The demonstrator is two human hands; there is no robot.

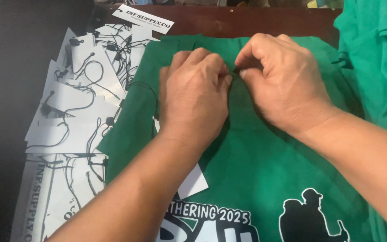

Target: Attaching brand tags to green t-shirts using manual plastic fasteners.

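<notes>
Now: hands, left (196,96) and right (279,83), pinch one thin black cord (234,74) together | green shirt (265,166) mid-table (256,22) | white paper tags (75,112) fanned leftward

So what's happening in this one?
A person's left hand and right hand meet over a green shirt laid flat, pinching a thin black cord between the fingertips near its top edge. White hang tags with black strings lie fanned out to the left.
</notes>
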